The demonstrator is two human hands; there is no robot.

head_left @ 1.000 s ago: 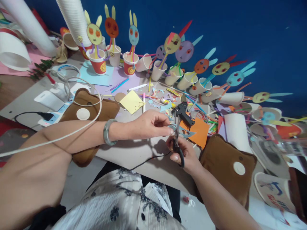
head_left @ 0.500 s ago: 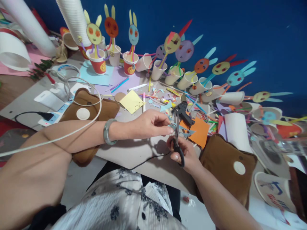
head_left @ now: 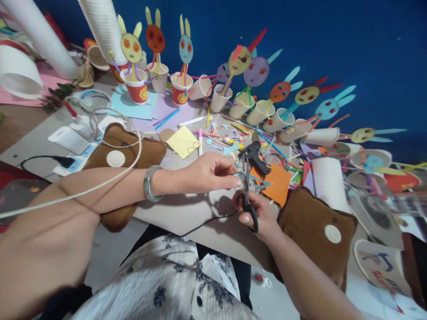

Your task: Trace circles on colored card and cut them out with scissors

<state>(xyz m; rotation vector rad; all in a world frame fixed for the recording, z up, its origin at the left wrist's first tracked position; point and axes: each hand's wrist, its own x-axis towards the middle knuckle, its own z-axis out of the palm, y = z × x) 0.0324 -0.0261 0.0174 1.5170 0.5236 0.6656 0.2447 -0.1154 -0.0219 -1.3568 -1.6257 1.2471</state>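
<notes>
Over the near part of the table, my right hand (head_left: 258, 215) grips the black-handled scissors (head_left: 247, 202), blades pointing away from me. Beside the blades, my left hand (head_left: 208, 173) pinches a small piece of light blue paper (head_left: 240, 176) between thumb and fingers. The piece meets the scissor blades, and my fingers partly cover it. Just beyond lie a black glue gun (head_left: 255, 159) and an orange paper sheet (head_left: 277, 183). A yellow paper square (head_left: 184, 142) with drawn circles lies past my left hand.
Paper cups (head_left: 138, 91) holding rabbit-faced paper figures line the blue wall. Brown cushions (head_left: 313, 226) lie at both sides. A white cable (head_left: 110, 175) crosses above my left forearm. Paper scraps (head_left: 220, 129), a power strip (head_left: 71, 164) and a white paper cup (head_left: 330, 183) are about.
Almost nothing differs. The scissors and my right hand have shifted very slightly; my left hand keeps its place with the blue paper.
</notes>
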